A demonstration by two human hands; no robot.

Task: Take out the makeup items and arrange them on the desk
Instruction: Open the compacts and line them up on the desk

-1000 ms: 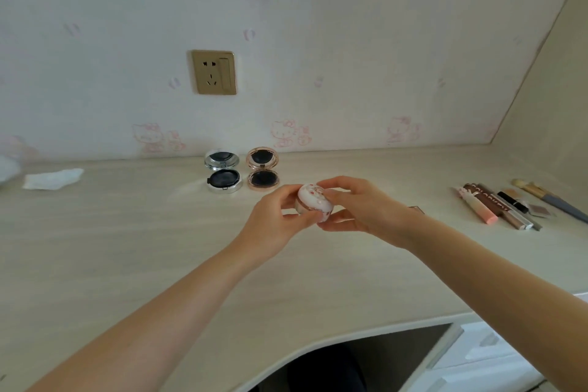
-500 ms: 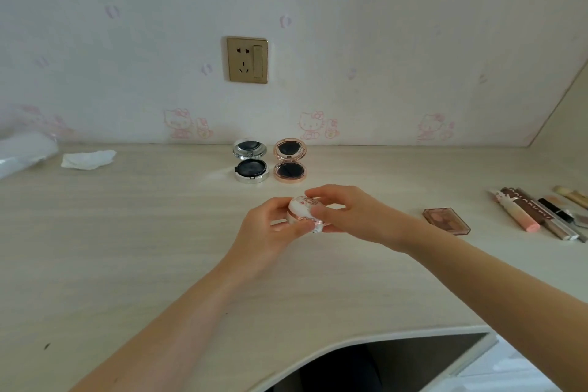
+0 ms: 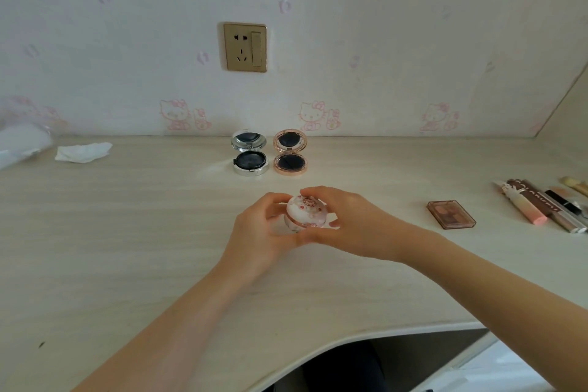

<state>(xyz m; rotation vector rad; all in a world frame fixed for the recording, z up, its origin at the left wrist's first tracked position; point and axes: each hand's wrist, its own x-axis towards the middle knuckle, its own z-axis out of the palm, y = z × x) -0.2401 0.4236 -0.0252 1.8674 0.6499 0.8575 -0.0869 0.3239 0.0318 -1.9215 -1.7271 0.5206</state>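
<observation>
Left hand and right hand: together above the desk, both gripping one round white floral compact, lid closed. Behind: silver compact and rose-gold compact, open, side by side. Right: eyeshadow palette, row of tubes.

wall — pale, pink cartoon prints | gold socket | desk — light wood, curved edge

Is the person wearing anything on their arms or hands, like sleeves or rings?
No. Both arms are bare as far up as the picture shows. The left hand and right hand show no gloves, rings, watch or bracelet. Fingernails look short and plain.
</observation>
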